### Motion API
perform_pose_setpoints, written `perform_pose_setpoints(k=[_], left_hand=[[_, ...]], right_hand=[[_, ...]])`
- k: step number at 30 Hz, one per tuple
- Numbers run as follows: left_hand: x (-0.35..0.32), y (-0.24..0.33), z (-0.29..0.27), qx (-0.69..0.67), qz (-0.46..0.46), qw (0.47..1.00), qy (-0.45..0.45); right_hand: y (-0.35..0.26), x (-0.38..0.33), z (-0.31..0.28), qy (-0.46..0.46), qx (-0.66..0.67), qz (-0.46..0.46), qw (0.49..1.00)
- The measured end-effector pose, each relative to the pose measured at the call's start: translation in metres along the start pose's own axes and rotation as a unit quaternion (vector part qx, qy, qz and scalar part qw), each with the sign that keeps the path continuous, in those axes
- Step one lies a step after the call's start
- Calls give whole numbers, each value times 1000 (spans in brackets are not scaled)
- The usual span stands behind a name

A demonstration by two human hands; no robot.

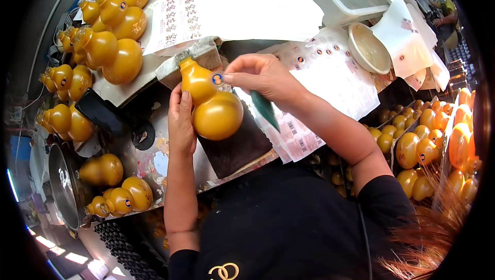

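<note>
My left hand (181, 120) holds a yellow gourd-shaped bottle (212, 110) by its left side, neck pointing up and away, over a dark mat (242, 148). My right hand (260, 76) presses a small round blue-and-white sticker (217, 79) onto the gourd's upper bulb with thumb and fingertip. A green pointed tool (265, 109) sticks out below the right palm. A grey cloth (198, 53) lies just behind the gourd's neck.
Several finished gourds with stickers (111, 48) are piled at the left, more (121, 195) at lower left beside a metal pot (62, 187). Sticker sheets (330, 73) and printed sheets (232, 6) cover the bench. Plain gourds (428, 146) fill crates at right. A white bowl (368, 48) stands behind. Another person (446, 14) works far right.
</note>
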State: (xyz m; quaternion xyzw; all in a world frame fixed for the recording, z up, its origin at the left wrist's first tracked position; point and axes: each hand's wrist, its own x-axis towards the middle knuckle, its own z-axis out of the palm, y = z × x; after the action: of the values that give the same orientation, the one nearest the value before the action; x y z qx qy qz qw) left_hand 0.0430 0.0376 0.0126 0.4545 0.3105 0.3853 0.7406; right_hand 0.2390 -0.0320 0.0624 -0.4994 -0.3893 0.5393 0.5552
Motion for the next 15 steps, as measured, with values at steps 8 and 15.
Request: perform_pose_setpoints(k=[8, 15], left_hand=[[2, -1, -4, -12, -7, 1000, -10], [6, 3, 2, 13, -6, 1000, 12]], right_hand=[[16, 22, 19, -25, -118, -47, 992], [23, 22, 16, -6, -124, -66, 990]])
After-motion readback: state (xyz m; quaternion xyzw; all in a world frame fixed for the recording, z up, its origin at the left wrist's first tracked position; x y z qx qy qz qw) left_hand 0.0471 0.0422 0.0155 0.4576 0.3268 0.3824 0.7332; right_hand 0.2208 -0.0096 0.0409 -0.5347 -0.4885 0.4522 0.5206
